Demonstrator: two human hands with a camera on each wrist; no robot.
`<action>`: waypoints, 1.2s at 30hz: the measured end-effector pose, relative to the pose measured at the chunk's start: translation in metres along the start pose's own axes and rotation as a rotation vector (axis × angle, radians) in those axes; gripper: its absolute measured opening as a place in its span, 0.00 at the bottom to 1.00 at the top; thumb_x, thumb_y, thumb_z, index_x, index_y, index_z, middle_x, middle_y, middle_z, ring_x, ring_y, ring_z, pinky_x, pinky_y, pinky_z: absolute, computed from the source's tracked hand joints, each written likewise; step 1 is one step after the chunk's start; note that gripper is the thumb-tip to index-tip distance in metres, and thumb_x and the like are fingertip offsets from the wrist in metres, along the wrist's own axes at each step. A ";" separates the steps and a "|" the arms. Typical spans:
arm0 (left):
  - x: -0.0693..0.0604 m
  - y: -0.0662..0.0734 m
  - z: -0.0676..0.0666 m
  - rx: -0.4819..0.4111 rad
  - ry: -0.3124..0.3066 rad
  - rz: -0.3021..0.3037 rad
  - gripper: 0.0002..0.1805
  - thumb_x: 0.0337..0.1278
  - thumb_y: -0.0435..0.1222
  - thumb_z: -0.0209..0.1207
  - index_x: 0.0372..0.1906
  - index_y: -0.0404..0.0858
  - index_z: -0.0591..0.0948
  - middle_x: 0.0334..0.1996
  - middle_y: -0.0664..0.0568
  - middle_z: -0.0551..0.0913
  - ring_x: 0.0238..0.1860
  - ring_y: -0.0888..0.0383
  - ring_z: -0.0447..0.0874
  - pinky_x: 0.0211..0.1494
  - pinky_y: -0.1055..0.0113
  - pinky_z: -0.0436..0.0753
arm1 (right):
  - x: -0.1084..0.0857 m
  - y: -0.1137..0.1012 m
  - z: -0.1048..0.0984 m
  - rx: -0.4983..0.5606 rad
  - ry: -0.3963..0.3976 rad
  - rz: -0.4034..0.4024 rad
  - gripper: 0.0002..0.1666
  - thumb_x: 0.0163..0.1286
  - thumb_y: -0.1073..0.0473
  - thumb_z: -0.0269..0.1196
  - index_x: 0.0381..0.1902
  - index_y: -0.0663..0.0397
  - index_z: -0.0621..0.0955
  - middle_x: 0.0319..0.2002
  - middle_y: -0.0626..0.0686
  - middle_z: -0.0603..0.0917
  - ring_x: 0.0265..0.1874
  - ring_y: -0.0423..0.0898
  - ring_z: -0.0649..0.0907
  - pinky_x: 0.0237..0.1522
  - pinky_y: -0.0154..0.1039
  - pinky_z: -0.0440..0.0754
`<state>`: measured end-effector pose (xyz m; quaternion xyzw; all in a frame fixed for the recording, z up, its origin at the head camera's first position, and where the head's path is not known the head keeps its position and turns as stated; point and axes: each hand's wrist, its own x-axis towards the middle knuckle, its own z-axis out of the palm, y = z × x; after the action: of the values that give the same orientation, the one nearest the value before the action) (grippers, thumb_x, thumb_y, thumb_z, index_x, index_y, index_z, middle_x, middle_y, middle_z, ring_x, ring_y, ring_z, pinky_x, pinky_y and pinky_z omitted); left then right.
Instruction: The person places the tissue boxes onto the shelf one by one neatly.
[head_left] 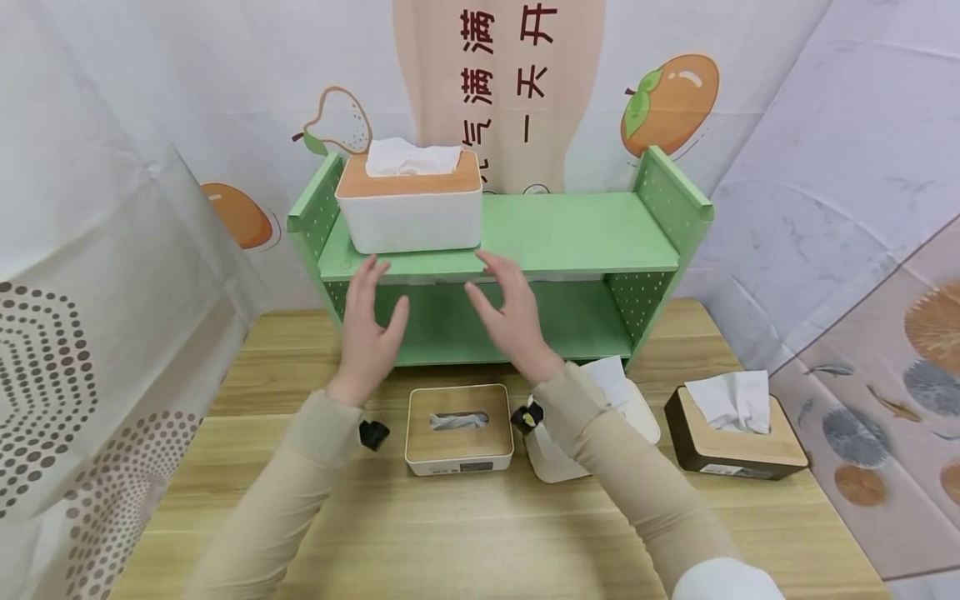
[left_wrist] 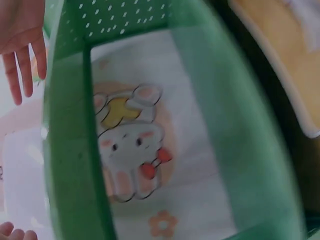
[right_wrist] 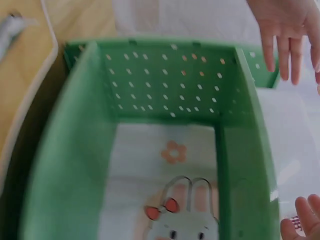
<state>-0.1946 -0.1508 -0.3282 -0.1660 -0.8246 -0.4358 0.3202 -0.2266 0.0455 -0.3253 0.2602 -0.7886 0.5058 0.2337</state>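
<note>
In the head view, a white tissue box [head_left: 408, 218] with a wooden lid stands on the top left of the green shelf [head_left: 577, 233]. Just in front of and below it are my left hand [head_left: 367, 333] and my right hand [head_left: 513, 321], apart, fingers spread, with nothing held. The left wrist view has the right hand [left_wrist: 25, 42] at its top and left fingertips [left_wrist: 17, 234] at its lower edge, with the white box [left_wrist: 25, 175] between. The right wrist view has the left hand [right_wrist: 290, 30] above, right fingertips [right_wrist: 306, 215] below and the box [right_wrist: 287, 145] between.
On the wooden table [head_left: 450, 542], a low tissue box [head_left: 457, 446] sits in front of the shelf. A white one [head_left: 551, 458] is partly behind my right forearm, and a dark-sided one [head_left: 783, 437] stands at the right. Patterned cloths [head_left: 90, 125] surround the table.
</note>
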 end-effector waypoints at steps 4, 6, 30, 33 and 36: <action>-0.033 -0.006 0.006 -0.008 -0.040 -0.036 0.26 0.62 0.29 0.54 0.65 0.30 0.65 0.69 0.36 0.58 0.70 0.41 0.56 0.69 0.40 0.58 | -0.031 0.004 0.005 0.019 -0.055 0.056 0.26 0.70 0.60 0.57 0.65 0.59 0.69 0.60 0.61 0.73 0.56 0.56 0.75 0.61 0.50 0.71; -0.049 -0.009 0.008 -0.008 -0.063 -0.063 0.26 0.61 0.28 0.54 0.64 0.31 0.65 0.70 0.37 0.58 0.70 0.40 0.56 0.68 0.39 0.59 | -0.046 0.005 0.006 0.040 -0.087 0.112 0.26 0.70 0.60 0.57 0.65 0.57 0.69 0.61 0.60 0.72 0.57 0.55 0.75 0.62 0.50 0.70; -0.143 -0.031 0.029 -0.052 -0.193 -0.278 0.25 0.62 0.28 0.55 0.64 0.32 0.65 0.69 0.36 0.57 0.67 0.34 0.58 0.64 0.34 0.61 | -0.154 0.043 0.021 0.016 -0.207 0.351 0.28 0.70 0.59 0.58 0.65 0.58 0.68 0.62 0.62 0.70 0.57 0.58 0.74 0.59 0.57 0.71; -0.149 -0.034 0.032 -0.040 -0.198 -0.287 0.25 0.62 0.29 0.55 0.64 0.31 0.66 0.69 0.35 0.58 0.67 0.33 0.58 0.63 0.34 0.61 | -0.160 0.042 0.024 0.020 -0.227 0.364 0.29 0.70 0.60 0.58 0.66 0.60 0.67 0.65 0.65 0.66 0.61 0.61 0.72 0.60 0.59 0.69; -0.154 -0.038 0.034 -0.027 -0.209 -0.295 0.26 0.62 0.31 0.56 0.64 0.31 0.67 0.69 0.34 0.57 0.66 0.32 0.58 0.63 0.34 0.61 | -0.164 0.041 0.027 0.027 -0.245 0.378 0.30 0.70 0.60 0.57 0.66 0.61 0.65 0.67 0.68 0.61 0.65 0.64 0.66 0.61 0.62 0.66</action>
<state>-0.1146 -0.1433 -0.4690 -0.0916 -0.8630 -0.4693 0.1632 -0.1322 0.0640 -0.4672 0.1704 -0.8388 0.5159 0.0337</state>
